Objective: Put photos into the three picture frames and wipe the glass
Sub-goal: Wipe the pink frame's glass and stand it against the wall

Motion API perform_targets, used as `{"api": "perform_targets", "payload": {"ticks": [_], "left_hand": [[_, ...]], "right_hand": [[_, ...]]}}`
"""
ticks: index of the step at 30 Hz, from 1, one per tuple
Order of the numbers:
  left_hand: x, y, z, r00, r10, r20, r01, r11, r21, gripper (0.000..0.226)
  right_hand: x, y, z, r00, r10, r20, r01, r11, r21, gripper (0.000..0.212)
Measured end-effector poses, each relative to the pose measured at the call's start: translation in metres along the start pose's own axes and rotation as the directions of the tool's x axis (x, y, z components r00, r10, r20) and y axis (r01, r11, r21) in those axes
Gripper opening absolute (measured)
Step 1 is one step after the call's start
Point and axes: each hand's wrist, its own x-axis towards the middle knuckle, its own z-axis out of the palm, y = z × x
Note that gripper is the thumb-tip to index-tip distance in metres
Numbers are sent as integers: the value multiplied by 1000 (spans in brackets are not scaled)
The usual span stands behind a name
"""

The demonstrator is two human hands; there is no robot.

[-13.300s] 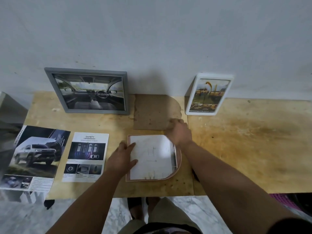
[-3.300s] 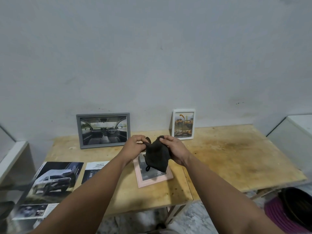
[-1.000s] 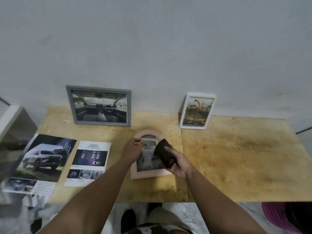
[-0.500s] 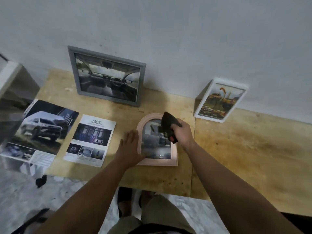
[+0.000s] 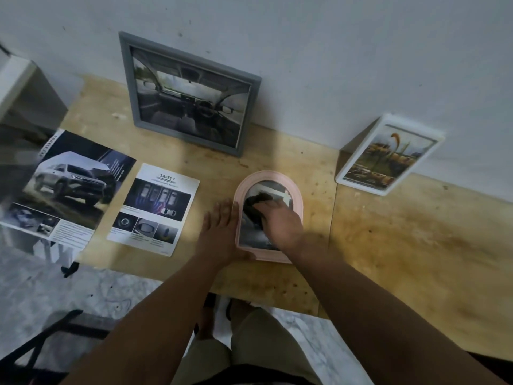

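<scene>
— Shifted since half a sec ago: dark cloth (image 5: pixel 254 202) is now pressed onto the glass of the pink arched frame (image 5: pixel 296 195), bunched under the right hand (image 5: pixel 279 220); fingers curled round it.

— And left hand (image 5: pixel 219 232)?

— Laid flat, fingers straight, against frame's left edge. Frame is lying mid-table (image 5: pixel 402 245); grey frame (image 5: pixel 191 93) & white frame (image 5: pixel 388 155) are propped at the wall.

Bare wooden tabletop (image 5: pixel 416 245) lies open to the right of the pink arched frame (image 5: pixel 296 190) — broad room there. Leftward, the white safety leaflet (image 5: pixel 155 209) and the glossy car brochure (image 5: pixel 63 184) cover the surface. Behind, the grey rectangular frame (image 5: pixel 191 93) and the white-bordered frame (image 5: pixel 388 157) lean on the wall — a gap between them.
</scene>
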Motion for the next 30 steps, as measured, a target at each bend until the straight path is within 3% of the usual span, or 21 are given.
{"api": "perform_targets", "payload": {"ticks": [2,6,10,13,16,18,19,22,30], "left_hand": [[-1,2,-2,1000,-3,10,3,1000,-13,147],[-4,1,-8,999,12,34,-13,1000,9,145],[-7,-6,-11,997,57,54,-60,997,52,146],[-7,-8,-13,997,53,62,-57,996,62,148],[-8,-8,-10,998,26,56,-29,997,65,150],[-9,-10,-8,999,-22,32,19,998,64,150],[-9,-12,-6,999,-34,25,33,997,66,150],[-8,-14,-2,999,-28,21,27,998,60,149],[-6,-16,1,999,-41,10,40,998,43,146]], "right_hand": [[-12,-4,7,1000,6,-7,-6,1000,30,46],[-35,-4,11,1000,-5,5,4,966,258,42],[-33,8,-10,958,191,213,-283,735,616,30],[-23,20,-26,926,339,166,-349,600,719,20],[-10,18,-41,935,353,-40,-267,772,577,15],[1,15,-38,964,236,-125,-187,930,317,28],[6,12,-33,980,175,-95,-158,973,168,33],[9,-1,-5,990,119,77,-111,988,-109,42],[-19,-14,28,1000,-13,-27,10,990,-139,34]]}}
